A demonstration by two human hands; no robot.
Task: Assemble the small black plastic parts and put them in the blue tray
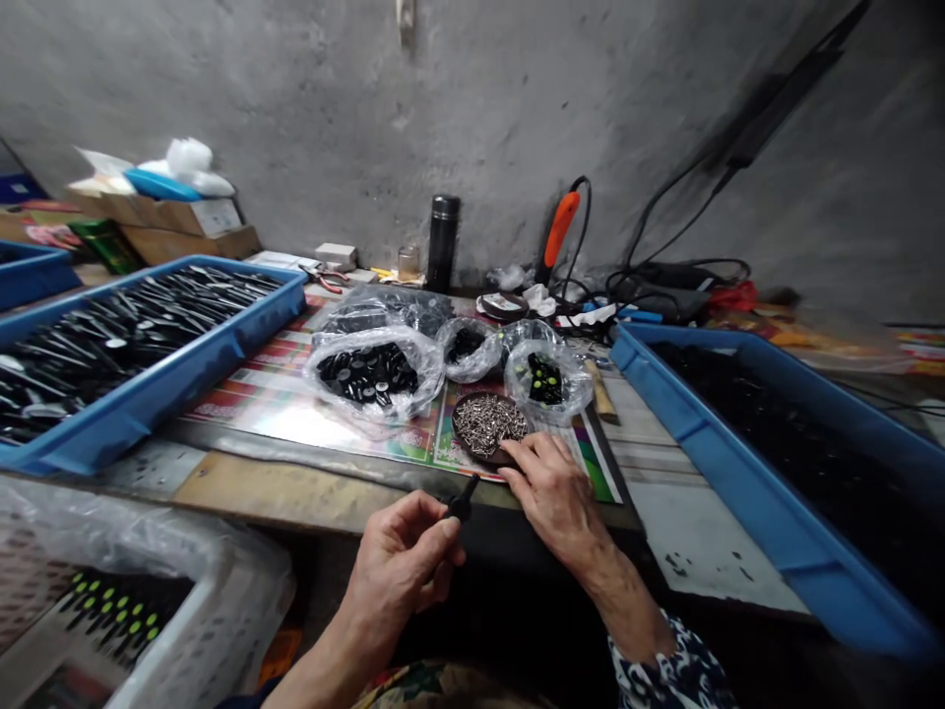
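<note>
two bare hands of yours are at the near edge of the tabletop (709, 522). your left hand (406, 551) is held just in front of that edge, thumb and fingers clamped on a small black part (461, 504), whose thin stem points up and toward the right. your right hand (550, 487) reaches over the edge, thumb and forefinger at the near right rim of a round dark dish (487, 459) filled with small silvery metal pieces (487, 423); you cannot tell from this view whether those fingers are pinched on one of them.

three clear plastic bags stand open near the dish: a wide bag (424, 359) of black pieces to its left, a smaller bag (472, 372) just beyond it, and another bag (574, 382), with yellow-green-topped pieces, beyond it to the right. well to your left is a long blue tray (184, 389) of black parts; to your right, a second blue tray (738, 473) holds dark contents. a black flask (443, 241) stands upright near the wall, left of an orange-handled tool (562, 226). at lower left, a white basket (199, 601) holds more yellow-green-topped pieces.
</note>
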